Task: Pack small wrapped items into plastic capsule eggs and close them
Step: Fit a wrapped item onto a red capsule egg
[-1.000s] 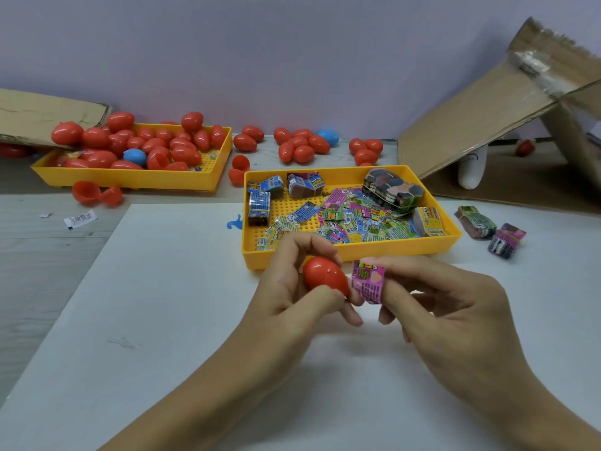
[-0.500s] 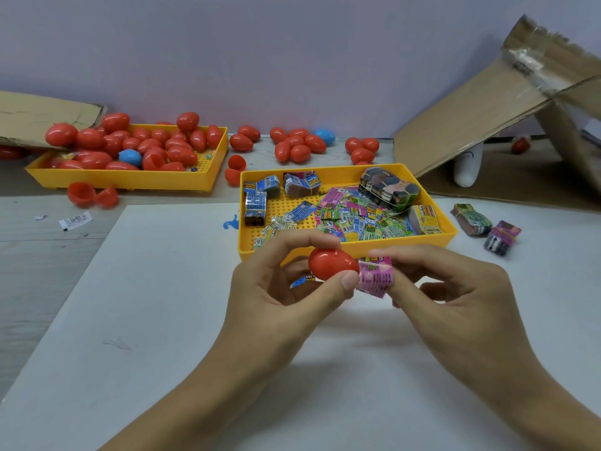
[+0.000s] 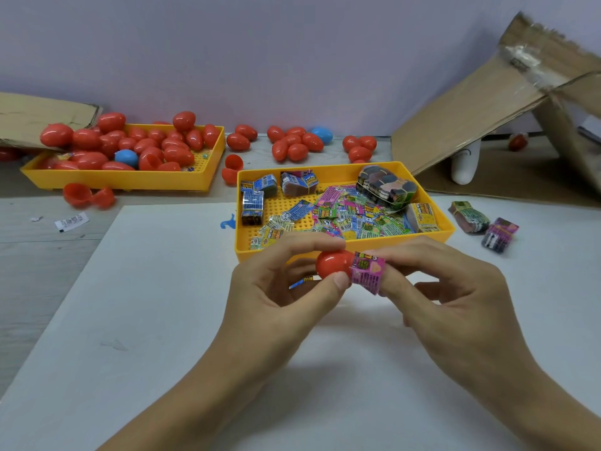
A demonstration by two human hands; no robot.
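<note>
My left hand grips a red capsule egg half between thumb and fingers, just in front of the near yellow tray. My right hand pinches a pink wrapped item and holds it against the egg's right side. A small blue wrapper peeks out under my left fingers. The near tray holds several loose wrappers and bundled stacks.
A far-left yellow tray is heaped with red eggs and one blue egg. Loose eggs lie along the back wall, open halves at left. Two wrapper bundles sit right of the tray. Cardboard leans at back right.
Both hands rose slightly toward the tray. The egg turned sideways in my left hand and the pink wrapped item came up against its right side.
</note>
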